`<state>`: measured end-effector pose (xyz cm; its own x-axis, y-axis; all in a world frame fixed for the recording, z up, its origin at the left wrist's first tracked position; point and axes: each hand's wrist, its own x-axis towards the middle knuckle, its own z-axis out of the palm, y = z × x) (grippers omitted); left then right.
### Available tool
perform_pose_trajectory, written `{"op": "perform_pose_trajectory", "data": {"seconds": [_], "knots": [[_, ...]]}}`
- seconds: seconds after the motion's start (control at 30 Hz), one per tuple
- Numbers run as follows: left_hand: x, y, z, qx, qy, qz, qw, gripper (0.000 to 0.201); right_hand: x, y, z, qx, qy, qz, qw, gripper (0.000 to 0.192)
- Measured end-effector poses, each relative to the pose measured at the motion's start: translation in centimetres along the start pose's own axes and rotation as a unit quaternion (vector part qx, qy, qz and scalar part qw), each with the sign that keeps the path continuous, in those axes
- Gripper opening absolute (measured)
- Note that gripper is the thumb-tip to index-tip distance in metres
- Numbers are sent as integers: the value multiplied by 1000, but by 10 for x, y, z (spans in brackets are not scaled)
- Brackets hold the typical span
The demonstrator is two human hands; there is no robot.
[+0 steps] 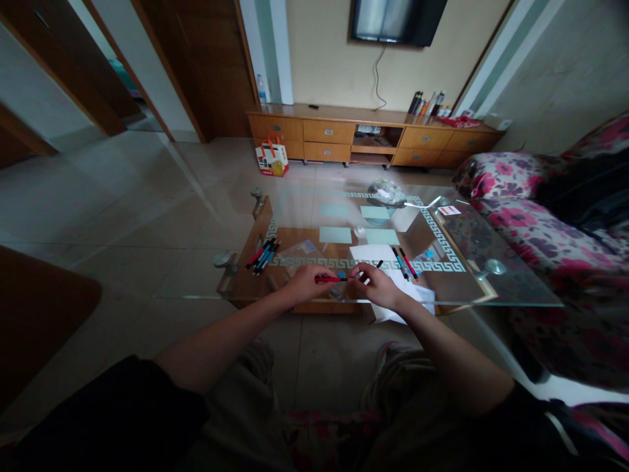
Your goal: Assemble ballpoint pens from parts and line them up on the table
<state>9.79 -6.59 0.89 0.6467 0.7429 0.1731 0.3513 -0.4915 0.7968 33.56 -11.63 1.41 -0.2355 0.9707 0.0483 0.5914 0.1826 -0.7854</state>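
Observation:
My left hand point(310, 286) is closed around a red pen point(327, 279) with a dark end, held level above the near edge of the glass table point(304, 299). Close to that dark end, the fingers of my right hand point(377, 286) are pinched together. A slim black-tipped piece point(380, 264) sticks out past them; its other end is hidden, so its kind is unclear. Several red, blue and black pens point(263, 255) lie in a bunch left of my hands. More pens point(405, 263) rest on white paper point(373, 253) to the right.
Clear plastic packaging point(299, 253) lies behind my left hand. Farther back on the table are a wrapped bundle point(386, 193) and a red-and-white card point(449, 210). A flowered sofa point(521, 223) stands at right, a low cabinet point(328, 132) beyond, with a carrier bag point(272, 158) before it.

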Motion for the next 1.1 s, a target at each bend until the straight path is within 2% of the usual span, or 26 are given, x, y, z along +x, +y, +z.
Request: {"op": "perform_pose_trajectory", "data": {"seconds": [0.13,0.27,0.4,0.57,0.67,0.83,0.97,1.1], "knots": [[0,0,0,-3,-7,-1,1000,17,-1,-1,0,-23,7,-23,999,33],[-1,0,0,8,-3,-5,1000,17,-2,-5,0,-4,-6,-7,1000,30],[-1,2,-1,11,-2,4,1000,16,-3,-7,-1,-38,-13,-35,999,35],[-1,-1,0,4,-11,1,1000,17,-4,-8,-1,-47,-15,-50,998,30],[-1,-4,1,0,-14,-1,1000,18,-4,-10,-1,-60,-22,-76,995,33],[-1,-4,1,-5,-18,-8,1000,19,-4,-11,-2,-60,-22,-68,996,26],[-2,-5,0,-2,-27,-18,999,22,-4,-11,-3,-72,-33,-95,992,29],[-3,-8,0,-4,-35,-29,999,24,-4,-14,-4,-72,-41,-93,992,31]]}}
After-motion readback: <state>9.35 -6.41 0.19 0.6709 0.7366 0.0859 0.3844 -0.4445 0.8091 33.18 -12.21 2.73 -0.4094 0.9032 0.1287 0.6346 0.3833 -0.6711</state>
